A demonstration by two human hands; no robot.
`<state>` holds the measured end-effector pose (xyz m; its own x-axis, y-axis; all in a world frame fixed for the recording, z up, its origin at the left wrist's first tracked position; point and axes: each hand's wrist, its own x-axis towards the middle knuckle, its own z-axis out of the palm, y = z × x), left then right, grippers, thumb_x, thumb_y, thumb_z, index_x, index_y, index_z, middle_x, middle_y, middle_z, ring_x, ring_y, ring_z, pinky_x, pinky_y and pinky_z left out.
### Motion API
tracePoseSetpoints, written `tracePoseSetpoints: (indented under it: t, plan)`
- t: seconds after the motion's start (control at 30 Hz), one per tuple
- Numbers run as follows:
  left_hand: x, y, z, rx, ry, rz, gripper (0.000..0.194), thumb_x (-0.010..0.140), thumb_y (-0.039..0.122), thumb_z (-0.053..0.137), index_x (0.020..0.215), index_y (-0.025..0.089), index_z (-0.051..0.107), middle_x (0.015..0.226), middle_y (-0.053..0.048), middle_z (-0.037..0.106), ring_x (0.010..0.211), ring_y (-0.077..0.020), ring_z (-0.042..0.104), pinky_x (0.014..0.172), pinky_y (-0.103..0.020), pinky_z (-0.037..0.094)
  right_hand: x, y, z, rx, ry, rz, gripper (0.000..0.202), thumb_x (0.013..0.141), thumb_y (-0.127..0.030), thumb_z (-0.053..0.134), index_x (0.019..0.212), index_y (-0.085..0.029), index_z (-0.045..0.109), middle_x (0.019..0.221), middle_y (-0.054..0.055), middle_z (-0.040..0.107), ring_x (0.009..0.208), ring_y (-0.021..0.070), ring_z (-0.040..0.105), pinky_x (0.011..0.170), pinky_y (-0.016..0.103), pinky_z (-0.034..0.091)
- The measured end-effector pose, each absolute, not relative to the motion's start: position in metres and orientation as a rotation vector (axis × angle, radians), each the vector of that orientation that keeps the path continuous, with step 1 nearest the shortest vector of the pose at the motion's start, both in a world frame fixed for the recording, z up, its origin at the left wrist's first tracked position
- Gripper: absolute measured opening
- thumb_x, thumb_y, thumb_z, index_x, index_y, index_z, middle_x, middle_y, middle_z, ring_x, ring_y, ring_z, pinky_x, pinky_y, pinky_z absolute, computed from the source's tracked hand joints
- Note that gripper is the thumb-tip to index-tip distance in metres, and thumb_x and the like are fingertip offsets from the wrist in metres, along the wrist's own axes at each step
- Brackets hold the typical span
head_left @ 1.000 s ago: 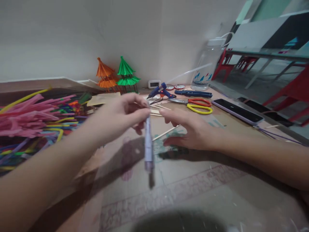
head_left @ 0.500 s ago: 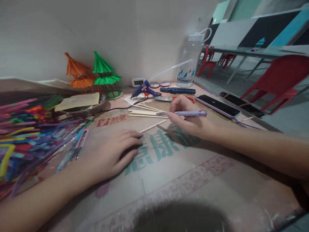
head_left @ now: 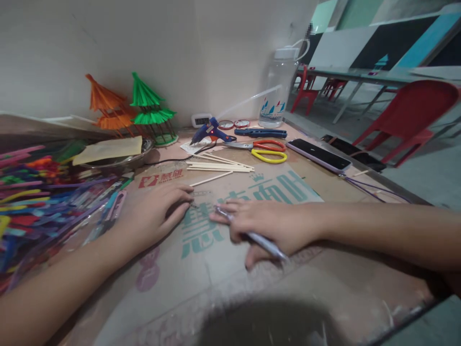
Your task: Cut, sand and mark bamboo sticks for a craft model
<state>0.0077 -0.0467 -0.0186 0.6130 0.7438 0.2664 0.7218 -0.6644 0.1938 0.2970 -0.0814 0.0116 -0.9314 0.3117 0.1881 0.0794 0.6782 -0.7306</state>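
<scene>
My right hand [head_left: 268,223] hangs palm down over the printed cardboard [head_left: 216,298], with a purple-tinted pen [head_left: 264,242] slanting between its fingers. My left hand [head_left: 162,206] rests on the cardboard at the left, fingers stretched and lightly bent. Its fingertips lie close to the near end of a single thin wooden stick [head_left: 212,179]; whether they touch it I cannot tell. Just beyond, several more pale sticks [head_left: 219,166] form a loose bundle. Scissors [head_left: 268,153] with one orange and one yellow handle lie behind my right hand.
A blue glue gun [head_left: 211,132], utility knife [head_left: 261,132], phone [head_left: 320,154] and water bottle [head_left: 275,89] stand or lie along the back and right. Orange [head_left: 108,105] and green [head_left: 149,103] paper-roofed models stand by a metal bowl [head_left: 146,156]. Colourful pipe cleaners [head_left: 32,211] crowd the left.
My right hand has come down and toward me from the stick bundle, turning palm down with the pen still held. The scissors' handles are now uncovered. My left hand stays on the cardboard.
</scene>
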Motion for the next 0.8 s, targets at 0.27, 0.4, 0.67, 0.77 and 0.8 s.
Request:
tracePoseSetpoints:
  t: [0.27, 0.4, 0.67, 0.77, 0.8]
  plan:
    - [0.005, -0.042, -0.023, 2.746, 1.276, 0.489, 0.031, 0.096, 0.041, 0.044, 0.096, 0.021, 0.067, 0.115, -0.011, 0.070, 0.108, -0.0271, 0.065, 0.097, -0.042, 0.050, 0.302, -0.103, 0.022, -0.037, -2.709, 1.394, 0.006, 0.089, -0.020, 0.070, 0.089, -0.022, 0.065, 0.105, 0.002, 0.076, 0.106, 0.0178, 0.071, 0.087, 0.025, 0.054]
    - [0.005, -0.042, -0.023, 2.743, 1.274, 0.472, 0.031, 0.095, 0.043, 0.044, 0.096, 0.021, 0.066, 0.115, -0.011, 0.070, 0.107, -0.0277, 0.064, 0.097, -0.043, 0.049, 0.334, -0.094, 0.019, -0.658, -2.217, 1.161, 0.015, 0.101, -0.031, 0.052, 0.093, -0.019, 0.059, 0.096, 0.006, 0.075, 0.107, 0.0213, 0.070, 0.080, 0.032, 0.057]
    - [0.003, -0.041, -0.022, 2.761, 1.313, 0.400, 0.035, 0.094, 0.046, 0.043, 0.098, 0.020, 0.067, 0.117, -0.012, 0.070, 0.108, -0.0310, 0.064, 0.097, -0.050, 0.048, 0.337, -0.068, 0.030, -0.892, -2.266, 0.549, 0.016, 0.097, -0.034, 0.055, 0.100, -0.018, 0.058, 0.099, 0.005, 0.070, 0.108, 0.0221, 0.066, 0.085, 0.033, 0.051]
    - [0.000, -0.039, -0.026, 2.785, 1.286, 0.420, 0.039, 0.095, 0.049, 0.043, 0.098, 0.020, 0.068, 0.117, -0.013, 0.070, 0.106, -0.0315, 0.064, 0.096, -0.051, 0.048, 0.319, -0.069, 0.037, -0.886, -2.330, 0.511, 0.015, 0.099, -0.032, 0.051, 0.099, -0.018, 0.057, 0.104, 0.004, 0.069, 0.106, 0.0183, 0.065, 0.090, 0.032, 0.048]
    - [0.000, -0.041, -0.028, 2.798, 1.271, 0.428, 0.039, 0.095, 0.050, 0.043, 0.100, 0.020, 0.068, 0.117, -0.012, 0.070, 0.106, -0.0312, 0.064, 0.096, -0.050, 0.048, 0.313, -0.068, 0.037, -0.882, -2.341, 0.491, 0.016, 0.099, -0.032, 0.050, 0.098, -0.018, 0.057, 0.107, 0.004, 0.068, 0.106, 0.0176, 0.065, 0.091, 0.032, 0.048]
